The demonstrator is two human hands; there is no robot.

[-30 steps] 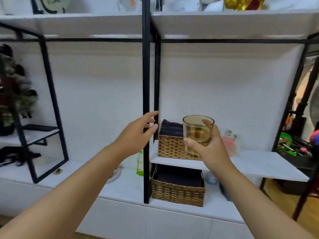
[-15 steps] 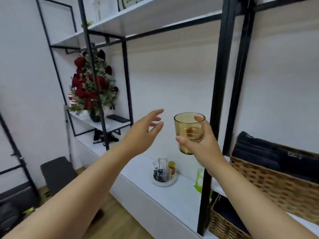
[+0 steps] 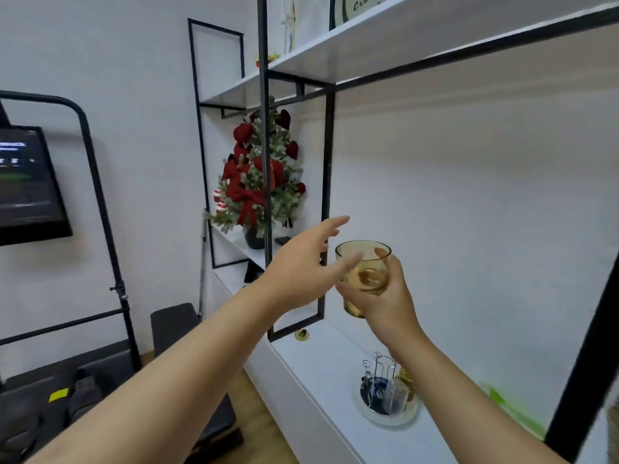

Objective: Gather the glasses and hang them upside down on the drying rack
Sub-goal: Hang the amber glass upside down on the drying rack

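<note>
Amber glass (image 3: 363, 279) upright in right hand (image 3: 385, 296), left hand (image 3: 301, 269) beside.

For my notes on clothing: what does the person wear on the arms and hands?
Nothing is worn that shows. The left hand and right hand are bare, without gloves, rings or watch. Both forearms are bare, with no sleeve in view.

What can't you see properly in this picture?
- Drying rack, head view: small and blurred, the right arm covers part of it, so how many glasses hang there is unclear.
- Amber glass, head view: the right hand wraps its lower part, hiding the base.
- Screen, head view: cut off by the left edge, text too blurred to read.
- Green thing, head view: only a smear behind the black post.
</note>
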